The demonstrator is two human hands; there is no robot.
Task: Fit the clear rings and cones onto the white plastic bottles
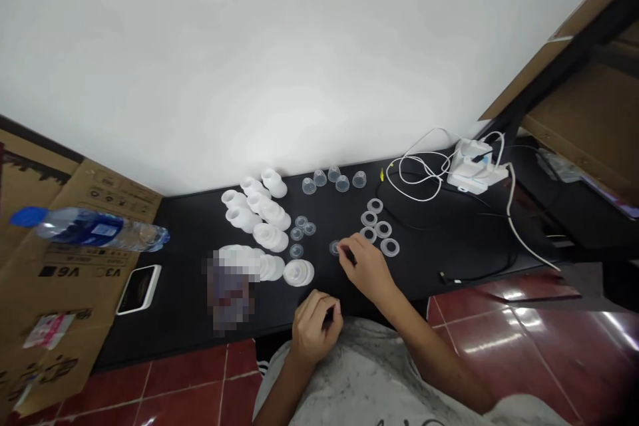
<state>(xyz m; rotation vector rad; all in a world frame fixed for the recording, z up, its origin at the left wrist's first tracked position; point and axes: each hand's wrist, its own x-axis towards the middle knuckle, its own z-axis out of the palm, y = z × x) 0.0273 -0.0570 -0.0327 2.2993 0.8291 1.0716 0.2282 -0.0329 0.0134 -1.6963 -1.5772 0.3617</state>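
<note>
Head view: small clear plastic cup (334,248) just beside right-hand grip (360,267)

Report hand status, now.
Right hand: fingers pinched beside small clear cup. Left hand curled near torso, grip unclear. Clear rings lie just past right hand.
</note>
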